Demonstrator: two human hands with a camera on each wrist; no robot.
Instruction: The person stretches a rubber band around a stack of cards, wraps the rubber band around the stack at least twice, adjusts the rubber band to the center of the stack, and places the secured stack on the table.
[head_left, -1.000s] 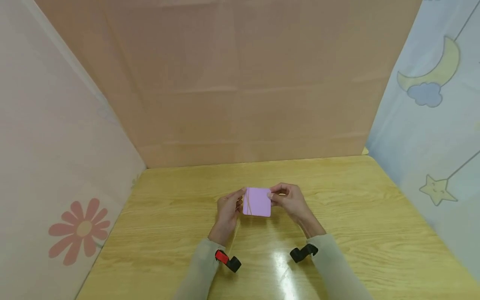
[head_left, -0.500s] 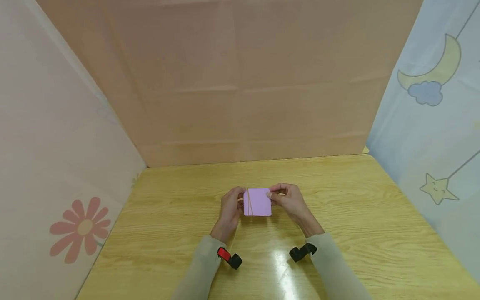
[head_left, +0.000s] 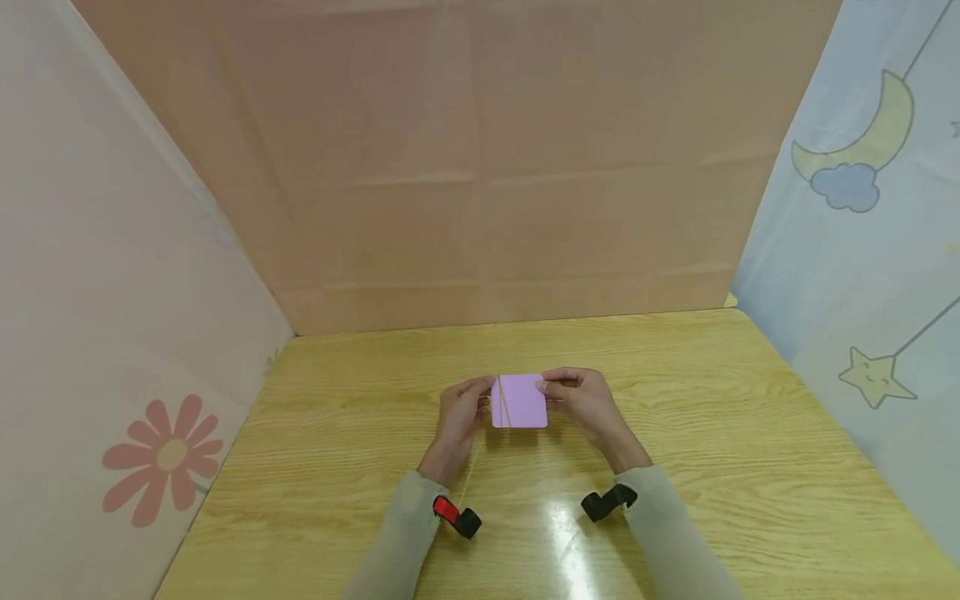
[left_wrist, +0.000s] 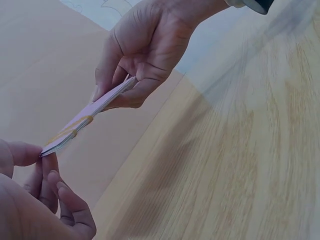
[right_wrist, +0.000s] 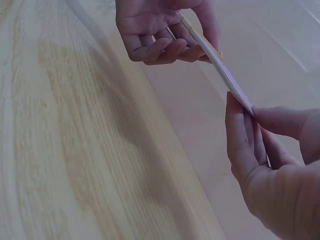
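Observation:
A thin stack of lilac square cards [head_left: 528, 404] is held up over the table between both hands, its layered edge showing in the left wrist view. Yellowish string [head_left: 505, 403] is wound round it near its left side, the turns crossing at a slant. My left hand [head_left: 457, 418] pinches the left edge with thumb and fingertips, the other fingers loosely curled. From this hand a thin strand [head_left: 470, 477] of string trails down toward the wrist. My right hand [head_left: 591, 407] grips the upper right corner, thumb on the near face and fingers behind.
A wooden table [head_left: 720, 417] lies under the hands. Behind it hangs a plain brownish cloth [head_left: 480, 208], with patterned cloths at left and right. Each sleeve carries a black wrist camera strap, the left one with a red part [head_left: 446, 508].
The card stack and both hands have shifted very slightly to the right. On the stack's face, the string turns now stand a little farther from its left edge. Both hands keep their hold.

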